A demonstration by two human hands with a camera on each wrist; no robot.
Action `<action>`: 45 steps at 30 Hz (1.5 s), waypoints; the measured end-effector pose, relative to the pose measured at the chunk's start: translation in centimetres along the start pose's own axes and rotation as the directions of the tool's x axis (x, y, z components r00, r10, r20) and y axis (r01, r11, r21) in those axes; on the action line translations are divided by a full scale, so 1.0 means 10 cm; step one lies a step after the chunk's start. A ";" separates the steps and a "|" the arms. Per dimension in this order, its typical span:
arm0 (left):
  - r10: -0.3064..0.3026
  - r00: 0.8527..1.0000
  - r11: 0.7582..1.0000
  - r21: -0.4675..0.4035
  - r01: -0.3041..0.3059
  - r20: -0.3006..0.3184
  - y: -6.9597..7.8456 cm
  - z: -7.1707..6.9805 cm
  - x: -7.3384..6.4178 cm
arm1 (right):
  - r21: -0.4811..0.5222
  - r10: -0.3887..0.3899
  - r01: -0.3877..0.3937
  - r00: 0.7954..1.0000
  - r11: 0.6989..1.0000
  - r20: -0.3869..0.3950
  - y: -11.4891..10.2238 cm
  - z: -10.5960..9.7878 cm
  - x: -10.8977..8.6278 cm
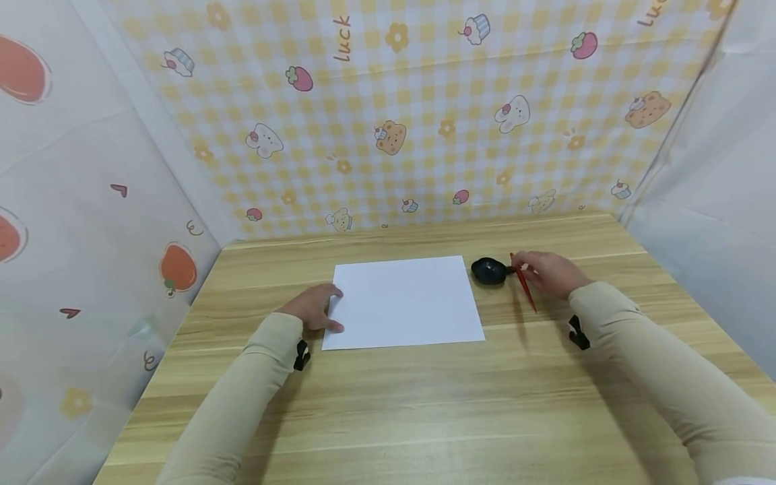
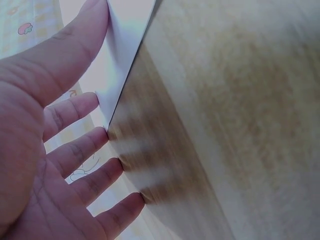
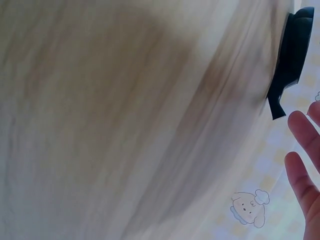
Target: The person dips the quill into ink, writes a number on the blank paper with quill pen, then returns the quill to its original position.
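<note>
A blank white sheet of paper lies on the wooden table. My left hand rests at its left edge, thumb and fingers spread; in the left wrist view the thumb lies over the paper and the fingers are fairly straight. To the right of the sheet, my right hand pinches a slim red pen-like stick, tilted with its thin end down. Beside those fingers is a small black dish with a short handle. The right wrist view shows the dish and some fingertips, not the stick.
The wood-grain table runs up to a checked backdrop with cartoon prints. White cloth walls stand on both sides. A dark wrist strap piece shows below each cuff.
</note>
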State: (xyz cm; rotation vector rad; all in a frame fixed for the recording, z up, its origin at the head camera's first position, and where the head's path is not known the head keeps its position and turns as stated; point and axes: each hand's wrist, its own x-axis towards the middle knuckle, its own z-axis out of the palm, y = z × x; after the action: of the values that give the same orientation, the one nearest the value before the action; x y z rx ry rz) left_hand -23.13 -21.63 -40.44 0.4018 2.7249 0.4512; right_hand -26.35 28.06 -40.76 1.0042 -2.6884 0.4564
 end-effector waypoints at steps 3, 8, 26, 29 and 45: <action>0.001 1.000 1.000 -0.001 -0.001 0.000 0.00 0.00 0.00 | 0.047 0.011 -0.011 1.000 0.999 -0.015 0.00 0.00 0.00; 0.000 1.000 1.000 -0.001 0.000 0.000 0.01 -0.01 -0.01 | 0.145 0.055 -0.051 0.998 0.988 -0.024 -0.03 -0.01 -0.01; 0.000 1.000 1.000 0.012 0.000 -0.005 0.01 0.01 0.00 | 0.331 0.265 -0.213 0.956 0.919 -0.122 -0.21 -0.04 0.05; -0.007 1.000 1.000 0.010 0.007 -0.004 0.01 0.00 -0.01 | 0.364 0.257 -0.190 0.956 0.912 -0.144 -0.20 -0.02 0.05; -0.003 1.000 1.000 0.014 0.002 0.003 0.02 -0.02 -0.03 | 0.520 0.306 -0.195 0.942 0.832 -0.137 -0.20 -0.04 0.06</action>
State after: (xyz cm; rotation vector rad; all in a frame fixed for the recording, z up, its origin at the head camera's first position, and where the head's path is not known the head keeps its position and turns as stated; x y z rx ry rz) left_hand -22.91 -21.56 -40.08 0.4025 2.7269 0.4301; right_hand -25.41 26.41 -39.79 0.6461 -2.5572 1.2947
